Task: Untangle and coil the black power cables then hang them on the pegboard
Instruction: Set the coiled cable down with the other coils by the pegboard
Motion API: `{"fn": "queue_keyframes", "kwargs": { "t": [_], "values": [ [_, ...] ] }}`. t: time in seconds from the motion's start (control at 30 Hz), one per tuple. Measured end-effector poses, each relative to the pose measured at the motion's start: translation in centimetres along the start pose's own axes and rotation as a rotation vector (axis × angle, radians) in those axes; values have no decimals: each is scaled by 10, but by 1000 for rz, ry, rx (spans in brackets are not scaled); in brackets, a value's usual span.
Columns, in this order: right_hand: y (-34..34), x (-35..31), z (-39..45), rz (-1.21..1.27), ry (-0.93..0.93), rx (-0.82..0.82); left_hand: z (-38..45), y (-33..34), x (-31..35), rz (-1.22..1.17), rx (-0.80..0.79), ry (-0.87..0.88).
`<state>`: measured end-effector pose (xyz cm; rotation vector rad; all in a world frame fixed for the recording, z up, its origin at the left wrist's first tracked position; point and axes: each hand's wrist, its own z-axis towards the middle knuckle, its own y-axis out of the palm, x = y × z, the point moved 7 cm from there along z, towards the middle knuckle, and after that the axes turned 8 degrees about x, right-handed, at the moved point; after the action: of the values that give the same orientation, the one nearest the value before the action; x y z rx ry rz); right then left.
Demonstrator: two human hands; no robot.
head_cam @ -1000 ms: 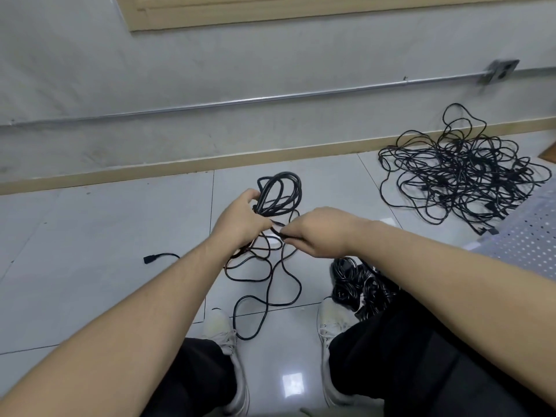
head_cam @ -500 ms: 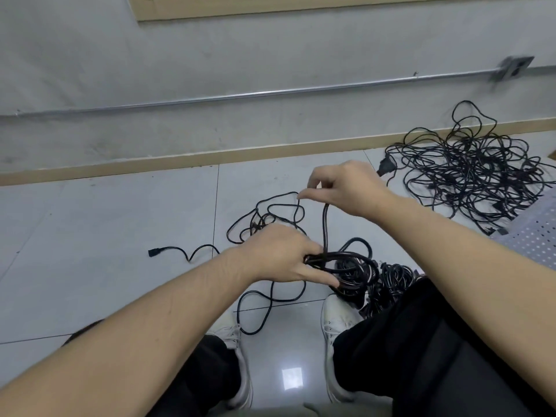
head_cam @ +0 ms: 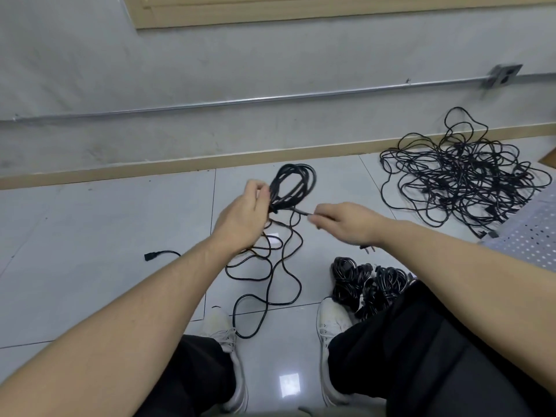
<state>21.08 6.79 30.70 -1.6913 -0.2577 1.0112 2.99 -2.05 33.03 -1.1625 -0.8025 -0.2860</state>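
From the head camera, a person is sitting over a glossy pale tiled floor (head_cam: 90,251), black trousers and white sneakers (head_cam: 331,323) showing at the bottom edge. A tangled heap of black cables (head_cam: 460,182) is lying on the tiles at the far right, near the tan baseboard (head_cam: 150,168) and well apart from the hands. Just beside it, a white perforated pegboard (head_cam: 529,239) is lying at the right edge. Finished coiled bundles (head_cam: 367,281) are sitting by the right shoe, thick and ropy, with a pronged plug poking out just beyond them.

The left hand (head_cam: 240,215) is gripping a half-made coil (head_cam: 293,185) of thin, round, matte black cable, its loops standing up above the fist. The right hand (head_cam: 346,221) is pinching the same cable's running strand just beside the coil, fingers curled around it. The loose remainder (head_cam: 270,275) is trailing down in wide slack loops across the floor between the feet, and its blocky connector end (head_cam: 148,256) is lying to the left. A metal conduit (head_cam: 240,100) is running along the scuffed grey wall to a socket box (head_cam: 503,75).
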Motion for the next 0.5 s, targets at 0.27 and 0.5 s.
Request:
{"fn": "queue_keyframes", "kwargs": {
  "t": [0.27, 0.5],
  "values": [
    [0, -69, -14, -570, -638, 251, 5, 5, -14, 589, -54, -68],
    [-43, -49, -4, -406, -579, 463, -17, 32, 10, 691, -293, 244]
  ]
}}
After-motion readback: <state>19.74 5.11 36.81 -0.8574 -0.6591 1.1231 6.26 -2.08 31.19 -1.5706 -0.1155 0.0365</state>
